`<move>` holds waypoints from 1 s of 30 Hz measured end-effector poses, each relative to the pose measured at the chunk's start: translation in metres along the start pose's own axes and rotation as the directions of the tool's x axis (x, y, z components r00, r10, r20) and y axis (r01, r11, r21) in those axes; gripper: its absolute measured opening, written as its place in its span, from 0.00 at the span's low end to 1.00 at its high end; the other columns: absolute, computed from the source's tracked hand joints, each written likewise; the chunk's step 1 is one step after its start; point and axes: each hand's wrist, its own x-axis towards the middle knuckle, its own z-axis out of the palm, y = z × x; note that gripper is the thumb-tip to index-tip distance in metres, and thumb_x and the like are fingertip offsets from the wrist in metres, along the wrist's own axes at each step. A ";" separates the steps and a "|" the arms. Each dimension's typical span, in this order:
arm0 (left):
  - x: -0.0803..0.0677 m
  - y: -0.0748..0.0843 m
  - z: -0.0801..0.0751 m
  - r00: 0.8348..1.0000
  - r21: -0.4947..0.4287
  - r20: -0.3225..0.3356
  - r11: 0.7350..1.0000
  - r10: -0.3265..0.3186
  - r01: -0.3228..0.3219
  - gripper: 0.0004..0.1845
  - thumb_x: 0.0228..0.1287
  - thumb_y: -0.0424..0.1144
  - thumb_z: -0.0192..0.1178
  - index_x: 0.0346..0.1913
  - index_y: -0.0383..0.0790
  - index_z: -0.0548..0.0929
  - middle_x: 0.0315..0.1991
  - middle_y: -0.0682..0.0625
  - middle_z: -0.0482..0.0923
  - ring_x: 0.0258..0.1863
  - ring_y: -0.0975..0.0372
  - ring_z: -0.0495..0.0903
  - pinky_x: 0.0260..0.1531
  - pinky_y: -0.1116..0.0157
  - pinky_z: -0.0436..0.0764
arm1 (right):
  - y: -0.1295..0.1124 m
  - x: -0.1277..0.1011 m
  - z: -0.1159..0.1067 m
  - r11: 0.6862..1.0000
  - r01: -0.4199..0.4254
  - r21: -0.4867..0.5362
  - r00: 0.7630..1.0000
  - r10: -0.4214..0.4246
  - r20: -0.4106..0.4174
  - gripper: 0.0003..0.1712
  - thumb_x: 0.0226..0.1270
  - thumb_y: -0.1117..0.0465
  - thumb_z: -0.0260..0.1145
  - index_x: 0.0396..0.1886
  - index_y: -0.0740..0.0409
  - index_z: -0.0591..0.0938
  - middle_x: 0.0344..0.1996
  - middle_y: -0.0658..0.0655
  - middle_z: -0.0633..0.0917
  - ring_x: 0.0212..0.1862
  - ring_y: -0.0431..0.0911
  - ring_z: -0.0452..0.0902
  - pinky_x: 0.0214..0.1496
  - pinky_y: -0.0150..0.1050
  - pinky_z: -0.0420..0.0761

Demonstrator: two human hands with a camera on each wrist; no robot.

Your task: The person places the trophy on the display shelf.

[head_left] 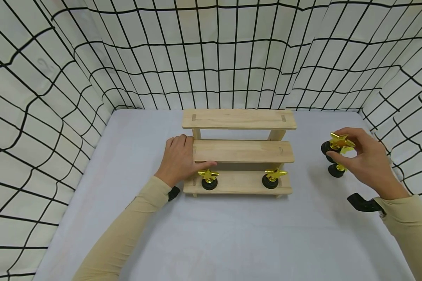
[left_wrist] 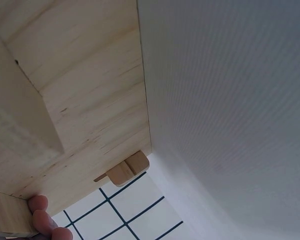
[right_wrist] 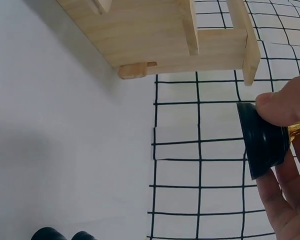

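Note:
A small trophy (right_wrist: 262, 142), a gold star on a black round base, is pinched between the thumb and fingers of my right hand (head_left: 367, 162) at the table's right side. Beside that hand another star trophy (head_left: 336, 171) stands on the table, partly covered by the fingers. My left hand (head_left: 181, 158) grips the left end of the middle shelf of a three-tier wooden stand (head_left: 242, 151), thumb along the front edge. On its lowest shelf (head_left: 240, 182) are a left star trophy (head_left: 209, 183) and a right star trophy (head_left: 270, 182).
A white table (head_left: 232, 238) carries everything. Black wire grid (head_left: 218, 54) over white panels encloses it at the back and both sides. The right grid wall (head_left: 404, 156) rises close to my right hand. Two black bases (right_wrist: 49, 233) show at the right wrist view's lower edge.

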 end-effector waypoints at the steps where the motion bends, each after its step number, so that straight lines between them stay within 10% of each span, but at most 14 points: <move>1: 0.000 0.000 0.000 1.000 -0.002 0.000 1.000 0.000 0.000 0.50 0.43 0.80 0.67 0.46 0.32 0.77 0.40 0.40 0.78 0.45 0.45 0.78 0.50 0.50 0.71 | -0.002 0.001 0.002 1.000 0.019 0.008 1.000 -0.019 -0.007 0.38 0.50 0.76 0.80 0.62 0.58 0.78 0.46 0.22 0.75 0.47 0.17 0.72 0.58 0.07 0.64; 30: -0.002 0.000 -0.001 1.000 -0.002 -0.017 1.000 0.011 -0.011 0.50 0.43 0.80 0.67 0.45 0.32 0.77 0.41 0.40 0.78 0.44 0.45 0.78 0.49 0.50 0.71 | -0.061 0.015 0.033 0.959 0.264 0.105 0.963 -0.268 0.027 0.39 0.43 0.84 0.79 0.58 0.67 0.77 0.54 0.27 0.73 0.53 0.20 0.72 0.61 0.12 0.70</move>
